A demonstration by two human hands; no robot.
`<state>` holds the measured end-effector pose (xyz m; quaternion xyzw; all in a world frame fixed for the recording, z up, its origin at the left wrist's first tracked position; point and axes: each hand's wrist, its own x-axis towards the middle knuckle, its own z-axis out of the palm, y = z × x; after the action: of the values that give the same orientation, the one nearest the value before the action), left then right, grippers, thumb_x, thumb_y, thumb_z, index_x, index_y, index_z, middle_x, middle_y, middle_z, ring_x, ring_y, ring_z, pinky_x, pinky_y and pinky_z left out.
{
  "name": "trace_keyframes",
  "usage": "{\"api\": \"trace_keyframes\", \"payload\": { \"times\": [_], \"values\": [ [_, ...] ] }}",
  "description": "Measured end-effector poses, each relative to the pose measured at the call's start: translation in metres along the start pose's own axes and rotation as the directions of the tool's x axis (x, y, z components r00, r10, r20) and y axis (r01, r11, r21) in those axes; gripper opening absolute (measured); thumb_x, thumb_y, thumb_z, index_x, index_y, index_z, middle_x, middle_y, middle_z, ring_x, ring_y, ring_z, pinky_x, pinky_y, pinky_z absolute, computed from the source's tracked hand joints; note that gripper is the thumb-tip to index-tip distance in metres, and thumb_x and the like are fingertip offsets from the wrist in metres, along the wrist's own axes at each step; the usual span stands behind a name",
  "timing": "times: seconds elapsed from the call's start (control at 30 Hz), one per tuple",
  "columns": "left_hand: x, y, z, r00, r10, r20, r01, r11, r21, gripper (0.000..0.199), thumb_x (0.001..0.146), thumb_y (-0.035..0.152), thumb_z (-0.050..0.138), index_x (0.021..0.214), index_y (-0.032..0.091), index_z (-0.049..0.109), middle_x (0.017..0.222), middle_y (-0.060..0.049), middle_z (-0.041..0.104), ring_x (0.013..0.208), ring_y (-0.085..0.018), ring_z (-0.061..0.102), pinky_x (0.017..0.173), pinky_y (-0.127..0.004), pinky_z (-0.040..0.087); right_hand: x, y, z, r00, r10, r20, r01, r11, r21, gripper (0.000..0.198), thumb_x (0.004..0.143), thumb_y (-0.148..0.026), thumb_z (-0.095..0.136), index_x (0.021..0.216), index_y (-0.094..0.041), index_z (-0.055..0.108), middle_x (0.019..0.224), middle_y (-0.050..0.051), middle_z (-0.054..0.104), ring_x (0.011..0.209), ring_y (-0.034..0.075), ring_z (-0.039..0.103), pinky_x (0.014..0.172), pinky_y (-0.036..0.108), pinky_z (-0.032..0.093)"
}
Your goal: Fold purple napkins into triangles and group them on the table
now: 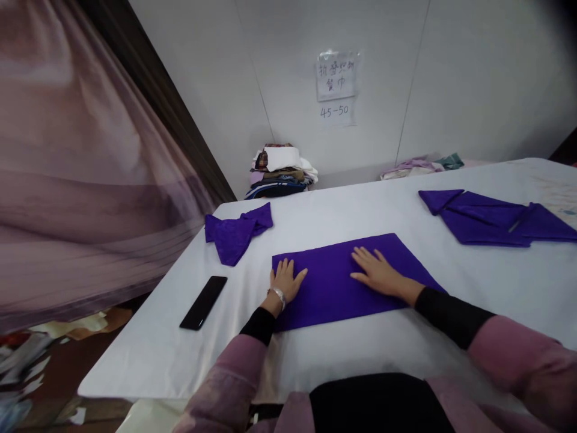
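A purple cloth napkin lies flat in a folded rectangle on the white-covered table, right in front of me. My left hand rests palm down on its left end, fingers apart, with a silver bracelet at the wrist. On the right half of the cloth, my right hand lies flat with fingers spread, pointing to the left. Neither hand grips anything. Parts of the cloth under both hands and under my right forearm are hidden.
Left of the cloth is a black phone; behind it, a folded purple cloth. More folded purple cloths lie at the right. A clothes pile stands by the wall, below a handwritten sign. A curtain hangs at the left.
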<state>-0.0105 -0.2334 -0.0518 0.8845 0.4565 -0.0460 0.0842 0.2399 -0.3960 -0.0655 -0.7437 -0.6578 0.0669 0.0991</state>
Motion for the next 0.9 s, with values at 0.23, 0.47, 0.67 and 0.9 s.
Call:
{"api": "trace_keyframes", "payload": {
  "times": [0.23,0.47,0.67,0.9],
  "values": [
    [0.026,0.026,0.005,0.986,0.134,-0.095,-0.126,0.989,0.084,0.069,0.091,0.059,0.018,0.142,0.014,0.029,0.152,-0.010,0.019,0.140,-0.026,0.011,0.112,-0.050,0.012,0.037,-0.069,0.014,0.989,-0.132,0.068,0.126,0.988,0.091,0.079,0.087,-0.066,0.023,0.144,-0.012,0.029,0.150,0.015,0.023,0.139,0.028,0.015,0.110,0.052,0.010],
    [0.029,0.015,0.016,0.986,0.123,-0.108,-0.116,0.991,0.072,0.073,0.088,0.063,0.015,0.143,0.016,0.028,0.152,-0.008,0.021,0.140,-0.027,0.012,0.112,-0.050,0.014,0.006,0.029,0.007,0.991,0.132,-0.014,-0.132,0.991,-0.016,0.072,0.087,-0.065,0.023,0.143,-0.020,0.032,0.150,0.011,0.025,0.138,0.027,0.018,0.109,0.052,0.012],
    [0.031,0.016,0.015,0.986,0.116,-0.116,-0.113,0.993,0.031,0.074,0.088,0.064,0.016,0.143,0.015,0.029,0.152,-0.009,0.020,0.140,-0.026,0.011,0.112,-0.051,0.011,-0.054,0.110,-0.009,0.886,0.450,-0.110,-0.461,0.881,-0.110,0.067,0.091,-0.055,0.020,0.141,-0.012,0.034,0.148,0.015,0.029,0.137,0.030,0.021,0.106,0.058,0.017],
    [0.011,0.043,0.006,0.990,0.093,-0.103,-0.101,0.993,-0.068,0.072,0.090,0.061,0.016,0.143,0.013,0.025,0.153,-0.012,0.016,0.141,-0.027,0.010,0.112,-0.050,0.012,-0.045,0.006,0.002,0.984,0.126,-0.126,-0.138,0.986,-0.089,0.073,0.089,-0.061,0.024,0.141,-0.011,0.033,0.149,0.015,0.027,0.138,0.027,0.018,0.110,0.050,0.015]
  ]
}}
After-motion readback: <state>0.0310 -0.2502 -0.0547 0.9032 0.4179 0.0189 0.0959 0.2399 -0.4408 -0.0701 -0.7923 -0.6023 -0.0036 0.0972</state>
